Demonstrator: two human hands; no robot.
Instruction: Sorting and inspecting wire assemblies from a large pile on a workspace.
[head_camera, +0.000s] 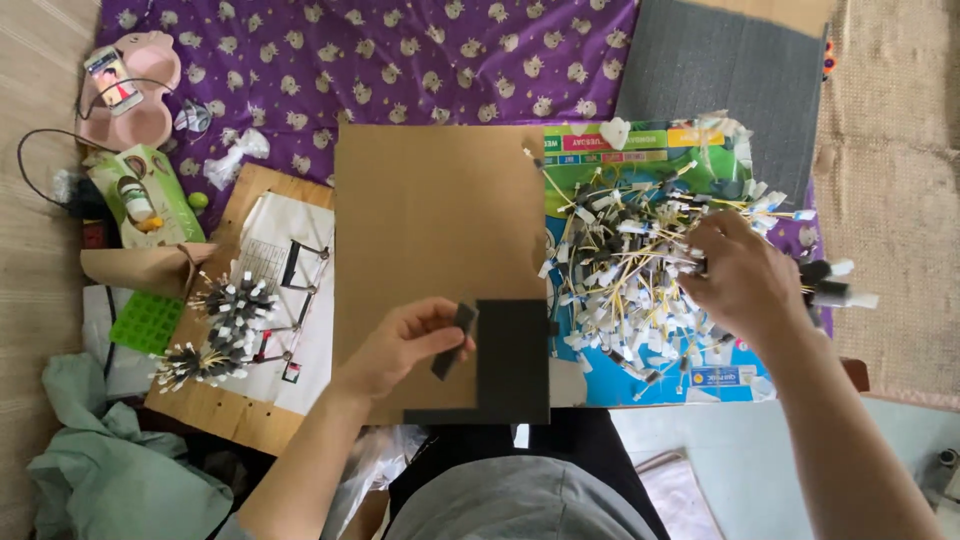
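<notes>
a small dark strip (455, 338) is pinched in the left hand (405, 345) over the cardboard sheet (435, 215). the right hand (742, 275) is curled closed on sticks in the loose pile (630, 270) near the sheet's right edge. sticks could be knocked loose and scattered.

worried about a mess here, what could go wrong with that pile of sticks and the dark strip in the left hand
1. The right hand is digging in the loose pile of sticks; some already lie near the mat's edge and could scatter off.
2. The left hand pinches the dark strip only at its fingertips, so it may slip.
3. The cardboard sheet overlaps the pile's edge; nudging it could push sticks away.
</notes>
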